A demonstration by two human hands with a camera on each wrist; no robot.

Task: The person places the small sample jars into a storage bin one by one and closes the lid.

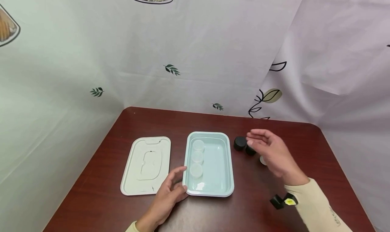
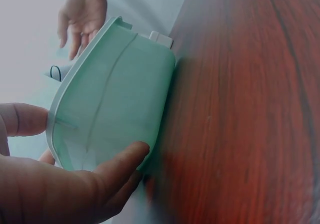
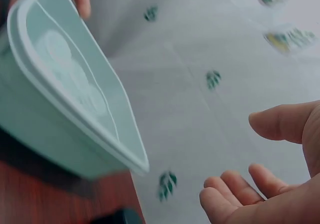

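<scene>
A pale blue plastic container (image 1: 217,167) stands on the table, with three small translucent round pieces (image 1: 196,170) in a row along its left side. My left hand (image 1: 167,194) holds the container by its near left corner; in the left wrist view one finger meets the rim (image 2: 56,104) and another lies along the outer wall. To the right of the container, my right hand (image 1: 274,154) is raised with nothing in it, thumb and fingers apart. Below its fingers are black round pieces (image 1: 239,143) and, partly hidden, a small pale round piece (image 1: 262,160).
A flat white lid (image 1: 149,167) with a moulded outline lies left of the container on the brown table (image 1: 100,178). Behind the table hangs a white patterned cloth (image 1: 195,56), which also closes off both sides.
</scene>
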